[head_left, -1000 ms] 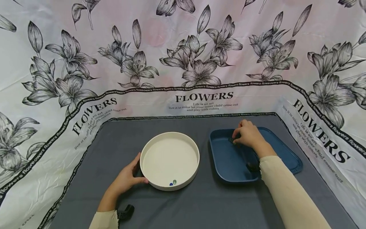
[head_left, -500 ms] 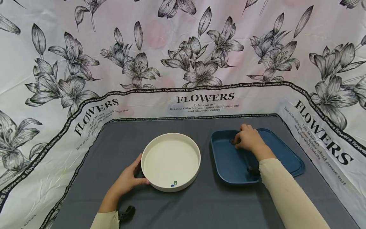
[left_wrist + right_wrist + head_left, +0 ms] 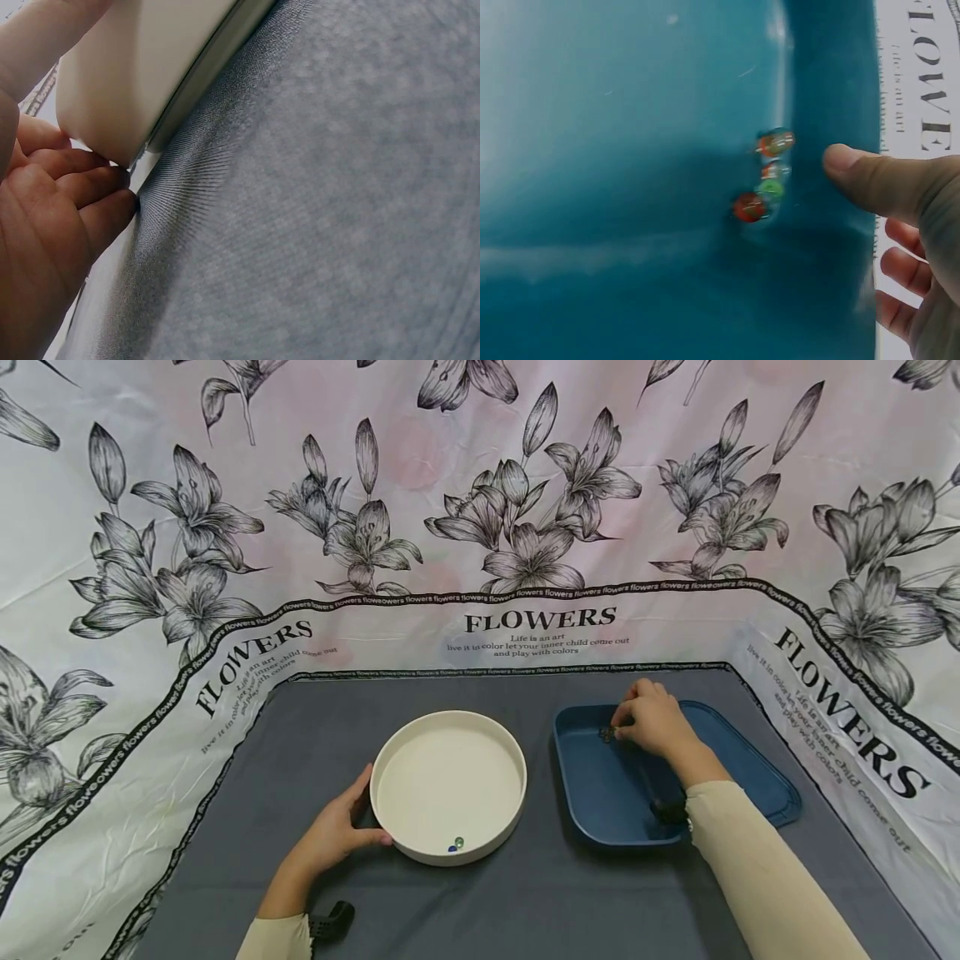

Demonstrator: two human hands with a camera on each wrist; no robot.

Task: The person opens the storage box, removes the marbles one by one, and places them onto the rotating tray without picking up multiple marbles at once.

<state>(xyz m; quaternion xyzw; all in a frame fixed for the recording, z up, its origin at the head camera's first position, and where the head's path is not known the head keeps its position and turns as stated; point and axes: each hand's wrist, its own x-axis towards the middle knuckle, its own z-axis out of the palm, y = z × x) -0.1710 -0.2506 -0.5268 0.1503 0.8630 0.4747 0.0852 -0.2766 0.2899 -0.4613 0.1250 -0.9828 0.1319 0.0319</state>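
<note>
My left hand (image 3: 333,831) holds the left side of a round cream tray (image 3: 378,814), its thumb at the near side. In the left wrist view, curled fingers (image 3: 90,176) touch its lower edge. A blue marble (image 3: 452,849) and a green marble (image 3: 460,842) lie inside at the near edge. My right hand (image 3: 651,718) reaches into a blue rectangular tray (image 3: 600,793), thumb beside its far-left corner. Several orange, clear and green marbles (image 3: 771,187) lie along the wall there, just off the thumb tip (image 3: 844,159). No marble shows between the fingers; the index finger is hidden.
A second blue tray or lid (image 3: 750,768) lies partly under or behind the blue tray on the right. Grey cloth (image 3: 480,910) covers the table. A flower-print curtain (image 3: 525,468) rises behind. Black straps sit at both wrists.
My right hand shifts slightly about the same corner of the blue tray, and the marbles show more beside its fingertips. The left hand and cream tray stay in place.
</note>
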